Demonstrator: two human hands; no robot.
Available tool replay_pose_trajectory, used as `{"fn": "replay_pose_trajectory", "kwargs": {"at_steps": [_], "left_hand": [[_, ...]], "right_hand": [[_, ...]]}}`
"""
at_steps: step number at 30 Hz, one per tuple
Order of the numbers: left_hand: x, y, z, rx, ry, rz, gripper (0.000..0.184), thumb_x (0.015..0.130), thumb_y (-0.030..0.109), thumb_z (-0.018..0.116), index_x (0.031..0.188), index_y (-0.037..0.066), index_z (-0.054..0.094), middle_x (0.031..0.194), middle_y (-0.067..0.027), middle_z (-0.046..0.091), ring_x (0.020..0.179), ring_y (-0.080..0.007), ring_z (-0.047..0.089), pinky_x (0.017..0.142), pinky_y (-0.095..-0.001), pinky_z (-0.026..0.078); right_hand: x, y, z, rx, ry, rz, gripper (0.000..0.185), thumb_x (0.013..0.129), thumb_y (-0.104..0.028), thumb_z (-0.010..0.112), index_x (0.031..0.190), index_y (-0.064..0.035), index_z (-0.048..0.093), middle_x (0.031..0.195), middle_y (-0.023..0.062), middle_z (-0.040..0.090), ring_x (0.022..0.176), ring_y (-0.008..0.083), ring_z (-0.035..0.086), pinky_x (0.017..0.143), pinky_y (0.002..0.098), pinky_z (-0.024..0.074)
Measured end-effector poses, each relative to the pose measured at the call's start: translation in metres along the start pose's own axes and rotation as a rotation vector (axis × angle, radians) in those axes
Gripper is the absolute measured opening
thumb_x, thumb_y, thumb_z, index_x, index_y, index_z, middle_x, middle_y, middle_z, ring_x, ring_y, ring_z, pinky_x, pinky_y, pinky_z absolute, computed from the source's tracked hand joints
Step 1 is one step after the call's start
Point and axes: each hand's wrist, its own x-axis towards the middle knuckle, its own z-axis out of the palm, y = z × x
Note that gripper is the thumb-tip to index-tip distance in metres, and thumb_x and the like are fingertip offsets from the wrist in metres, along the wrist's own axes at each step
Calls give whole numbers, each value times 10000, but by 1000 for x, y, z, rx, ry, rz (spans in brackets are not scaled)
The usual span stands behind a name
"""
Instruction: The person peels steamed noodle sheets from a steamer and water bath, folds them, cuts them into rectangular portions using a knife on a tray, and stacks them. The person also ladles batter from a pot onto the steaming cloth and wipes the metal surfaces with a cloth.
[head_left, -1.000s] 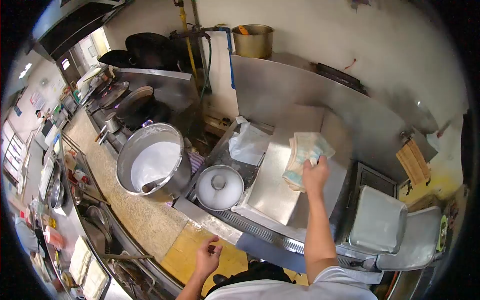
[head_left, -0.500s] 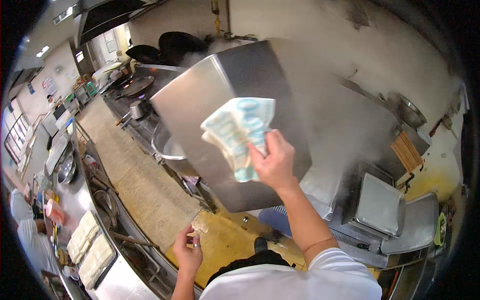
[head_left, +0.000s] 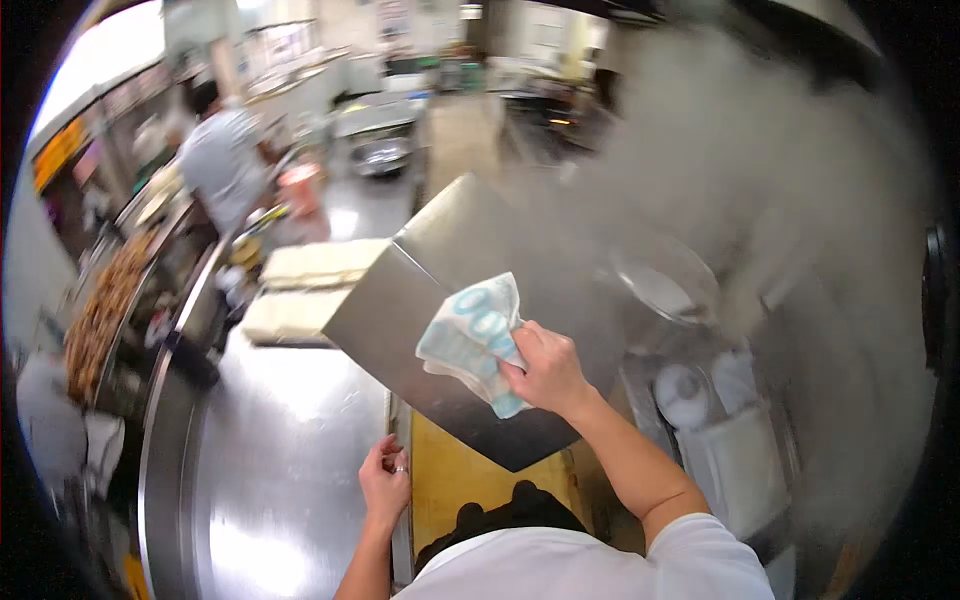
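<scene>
My right hand (head_left: 547, 370) is closed on a folded cloth (head_left: 470, 325), pale with blue printed markings. Against the cloth is a large steel lid (head_left: 400, 320), tilted in front of me; any handle is hidden beneath the cloth. Low at the left, my left hand (head_left: 385, 475) hangs beside the steel counter's edge with loosely curled fingers, a ring on one, and nothing in it. Thick steam (head_left: 800, 170) rises at the right. Under it lies a tray (head_left: 735, 470) with pale contents, beside a round white item (head_left: 683, 395).
A steel counter (head_left: 290, 430) runs along my left, bearing two pale slabs (head_left: 300, 315), a pink container (head_left: 300, 188) and a metal bowl (head_left: 382, 155). A person in a white top (head_left: 222, 165) stands beyond it. Yellow floor (head_left: 440, 470) shows below the lid.
My view has turned left, bringing the counter nearer the middle. The steel lid has swung round with my right hand and the cloth. Steam now covers more of the right side.
</scene>
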Motion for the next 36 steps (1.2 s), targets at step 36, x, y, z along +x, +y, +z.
{"fn": "replay_pose_trajectory", "kwargs": {"at_steps": [36], "left_hand": [[-97, -46, -47, 146, 922, -552, 432, 860, 73, 783, 1268, 13, 654, 1002, -103, 736, 698, -136, 655, 621, -299, 544]], "right_hand": [[79, -130, 416, 484, -816, -159, 316, 867, -234, 734, 1061, 9, 676, 1107, 267, 658, 1042, 456, 643, 892, 528, 526]]}}
